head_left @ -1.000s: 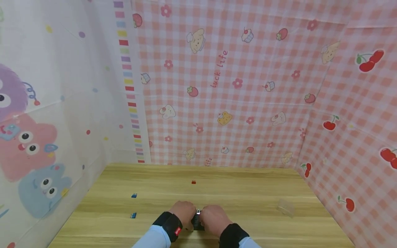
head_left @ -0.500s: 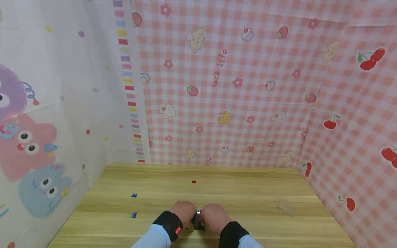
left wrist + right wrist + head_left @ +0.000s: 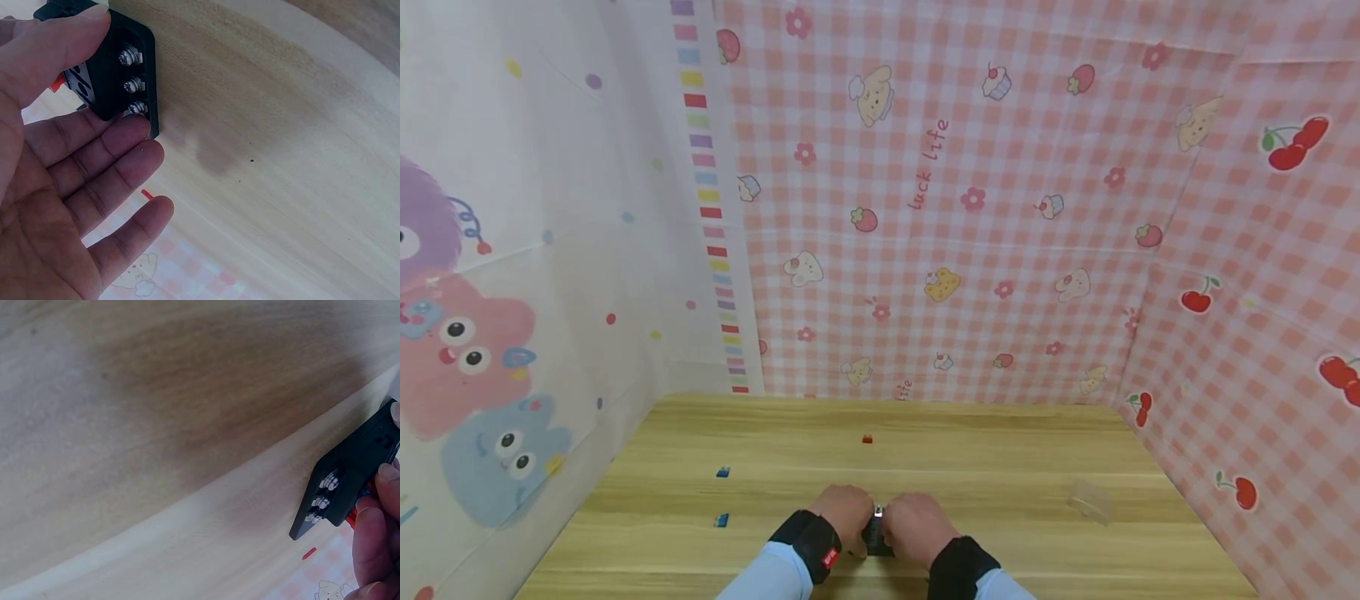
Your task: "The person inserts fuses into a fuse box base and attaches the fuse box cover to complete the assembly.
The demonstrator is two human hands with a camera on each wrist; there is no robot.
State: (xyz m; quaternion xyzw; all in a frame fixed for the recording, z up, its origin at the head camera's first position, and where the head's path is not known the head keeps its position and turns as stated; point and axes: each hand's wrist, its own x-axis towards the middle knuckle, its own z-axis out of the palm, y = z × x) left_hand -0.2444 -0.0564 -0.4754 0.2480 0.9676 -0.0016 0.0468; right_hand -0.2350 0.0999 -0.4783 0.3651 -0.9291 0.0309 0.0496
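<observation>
I see the left hand (image 3: 844, 515) and right hand (image 3: 919, 527) both gripping a black plastic block with three silver screws (image 3: 112, 70), at the near middle of the light wooden counter (image 3: 970, 467). Beyond them I note a small red piece (image 3: 867, 439); two small blue pieces (image 3: 722, 472) lie apart, leftward.

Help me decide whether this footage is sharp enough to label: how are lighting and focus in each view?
Head: fairly even light, but the clear, roughly rectangular plastic piece is faint against the pale wooden table; left wrist: dimmer, the silver metal screws glinting on the black plastic block; right wrist: soft wood grain, screws pale and blurred.
</observation>
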